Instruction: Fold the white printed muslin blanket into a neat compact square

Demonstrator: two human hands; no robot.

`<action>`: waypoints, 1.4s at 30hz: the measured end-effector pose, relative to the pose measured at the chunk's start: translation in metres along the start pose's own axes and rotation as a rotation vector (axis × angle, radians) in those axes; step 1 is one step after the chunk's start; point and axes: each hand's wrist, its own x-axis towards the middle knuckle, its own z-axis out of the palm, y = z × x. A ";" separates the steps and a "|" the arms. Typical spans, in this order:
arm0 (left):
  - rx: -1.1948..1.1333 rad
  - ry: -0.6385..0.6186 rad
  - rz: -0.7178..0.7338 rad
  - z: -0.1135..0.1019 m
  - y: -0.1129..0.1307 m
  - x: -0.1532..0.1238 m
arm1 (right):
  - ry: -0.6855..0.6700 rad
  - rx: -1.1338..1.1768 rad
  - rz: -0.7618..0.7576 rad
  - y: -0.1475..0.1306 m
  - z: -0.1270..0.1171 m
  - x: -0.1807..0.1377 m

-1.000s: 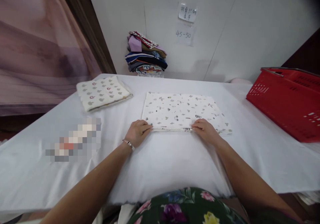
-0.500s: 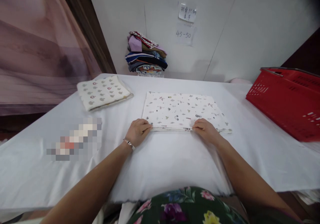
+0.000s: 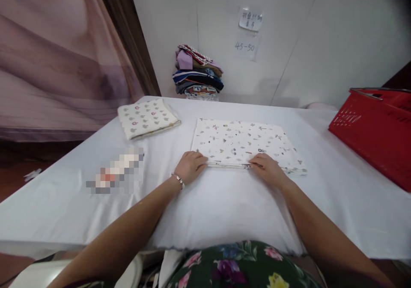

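A white cloth (image 3: 239, 140) with small scattered prints lies folded in a flat rectangle in front of me. My left hand (image 3: 190, 167) grips its near edge close to the left corner, fingers pressed together. Right of the middle, my right hand (image 3: 268, 168) pinches the same edge between thumb and fingers. Several layers show along that edge between the hands. To the left lies another folded cloth (image 3: 147, 117), cream with grey and red motifs, touched by neither hand.
The table has a white cover (image 3: 224, 211). A red basket (image 3: 375, 134) with a metal handle stands at the right. Folded fabrics (image 3: 199, 76) are stacked by the wall behind. A pixelated object (image 3: 115, 172) lies at the left, and a pink curtain (image 3: 64, 65) hangs beyond it.
The view has turned a little left, so everything appears farther right. Along the cloth's near edge, my hands have come slightly closer together. The cloth stays folded flat.
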 end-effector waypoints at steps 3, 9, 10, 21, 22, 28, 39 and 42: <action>0.026 -0.079 0.025 0.001 0.014 0.014 | 0.020 -0.004 -0.039 0.000 0.008 0.004; -0.020 -0.124 -0.015 0.017 0.033 0.038 | 0.040 0.006 -0.062 -0.008 0.012 0.008; -0.043 -0.123 -0.025 0.020 0.034 0.040 | 0.045 0.018 -0.056 -0.009 0.012 0.008; -0.033 -0.142 -0.066 0.025 0.048 0.050 | 0.081 0.127 -0.067 -0.010 0.010 0.005; -0.032 -0.131 -0.057 0.026 0.049 0.051 | 0.084 0.126 -0.070 -0.010 0.010 0.005; -0.046 -0.025 -0.030 0.031 0.049 0.046 | 0.079 0.104 -0.088 -0.013 0.009 0.004; -0.003 -0.095 0.087 0.027 0.047 0.038 | 0.023 0.031 -0.071 -0.016 0.008 0.003; -0.010 -0.106 0.095 0.026 0.046 0.039 | 0.024 0.009 -0.077 -0.016 0.009 0.004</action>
